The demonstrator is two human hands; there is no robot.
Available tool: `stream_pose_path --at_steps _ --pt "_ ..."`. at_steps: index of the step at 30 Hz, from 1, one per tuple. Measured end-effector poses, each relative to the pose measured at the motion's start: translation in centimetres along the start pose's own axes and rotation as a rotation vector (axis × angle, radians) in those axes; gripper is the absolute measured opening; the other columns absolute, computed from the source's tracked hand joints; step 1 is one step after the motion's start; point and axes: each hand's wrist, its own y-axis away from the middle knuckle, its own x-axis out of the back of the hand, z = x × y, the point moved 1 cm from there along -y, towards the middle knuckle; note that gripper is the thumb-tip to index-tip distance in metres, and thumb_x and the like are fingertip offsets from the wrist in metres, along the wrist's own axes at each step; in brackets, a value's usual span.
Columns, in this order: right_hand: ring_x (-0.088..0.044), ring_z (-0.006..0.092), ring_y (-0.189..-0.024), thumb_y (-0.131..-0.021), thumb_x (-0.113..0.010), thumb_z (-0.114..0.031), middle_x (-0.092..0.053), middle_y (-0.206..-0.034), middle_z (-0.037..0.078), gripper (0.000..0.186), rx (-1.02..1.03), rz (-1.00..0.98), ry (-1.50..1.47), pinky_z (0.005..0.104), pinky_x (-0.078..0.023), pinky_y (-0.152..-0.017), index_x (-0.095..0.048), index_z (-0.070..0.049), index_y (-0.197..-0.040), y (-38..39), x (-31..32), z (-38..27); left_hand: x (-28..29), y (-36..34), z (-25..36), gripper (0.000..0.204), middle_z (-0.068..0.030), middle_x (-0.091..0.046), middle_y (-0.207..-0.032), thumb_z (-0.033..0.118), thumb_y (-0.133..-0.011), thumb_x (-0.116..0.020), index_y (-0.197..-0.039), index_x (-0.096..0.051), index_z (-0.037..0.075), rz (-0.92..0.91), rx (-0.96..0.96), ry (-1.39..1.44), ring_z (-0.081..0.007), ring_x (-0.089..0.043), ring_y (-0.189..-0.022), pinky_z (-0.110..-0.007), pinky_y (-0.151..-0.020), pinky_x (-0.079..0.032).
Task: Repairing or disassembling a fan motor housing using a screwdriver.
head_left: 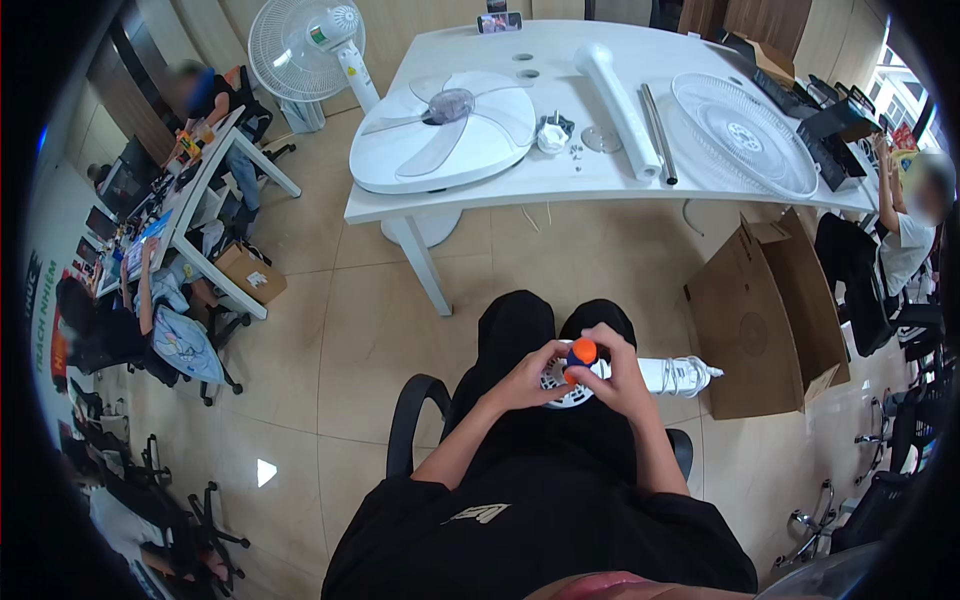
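Note:
A white fan motor housing (574, 399) with a slotted end rests across my lap. Its white neck (662, 376) points to the right, with a cord wound around it. My left hand (530, 380) is closed on the housing's left side. Above the slotted end, my right hand (618, 378) grips a screwdriver (583, 350) with an orange and dark blue handle, held upright. The fingers of both hands come close together around the handle. The screwdriver's tip is hidden beneath the handle and fingers.
On the white table (560, 80) ahead lie a fan base (480, 165), translucent blades (435, 150), several screws (576, 158), a white tube (622, 115), a metal rod (658, 135) and a grille (745, 135). An open cardboard box (740, 330) stands right of my knees. Other people sit nearby.

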Motion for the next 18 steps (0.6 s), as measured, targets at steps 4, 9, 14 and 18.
stream_pose_path --at_steps 4,9,14,18 --pt "-0.063 0.0259 -0.084 -0.079 -0.084 -0.011 -0.063 -0.101 0.013 0.045 0.095 0.003 0.06 0.0332 -0.051 -0.074 -0.063 -0.006 -0.12 -0.4 -0.3 0.4 -0.3 0.7 -1.3 0.037 -0.0109 -0.063 -0.116 0.004 -0.081 -0.081 -0.113 -0.061 0.001 0.114 -0.27 -0.104 -0.022 -0.066 -0.104 -0.034 -0.091 -0.052" --pt "-0.063 0.0239 -0.089 -0.07 -0.092 -0.019 -0.061 -0.097 0.01 0.049 0.168 0.103 0.164 0.0337 -0.051 -0.076 -0.065 -0.007 -0.11 -1.1 0.0 -0.3 -0.7 1.5 -0.3 0.021 -0.013 -0.064 -0.124 0.005 -0.08 -0.083 -0.094 -0.069 -0.001 0.144 -0.203 -0.172 -0.0281 -0.066 -0.111 -0.037 -0.093 -0.054" --pt "-0.064 0.0226 -0.083 -0.069 -0.092 -0.015 -0.062 -0.087 0.007 0.039 0.159 0.189 0.204 0.0332 -0.052 -0.072 -0.068 -0.008 -0.099 -0.4 -0.5 0.1 -1.1 1.4 0.8 0.026 -0.0133 -0.064 -0.117 0.004 -0.078 -0.083 -0.098 -0.067 0.0 0.266 -0.329 -0.347 -0.0278 -0.067 -0.102 -0.036 -0.086 -0.055" --pt "-0.064 0.0224 -0.08 -0.07 -0.092 -0.012 -0.063 -0.087 0.009 0.035 0.174 0.162 0.113 0.0336 -0.054 -0.073 -0.072 -0.003 -0.097 -0.1 -0.3 0.0 -2.1 1.9 2.4 0.027 -0.0114 -0.066 -0.105 0.006 -0.079 -0.084 -0.099 -0.066 0.001 0.354 -0.18 -0.297 -0.0264 -0.068 -0.089 -0.036 -0.079 -0.057"
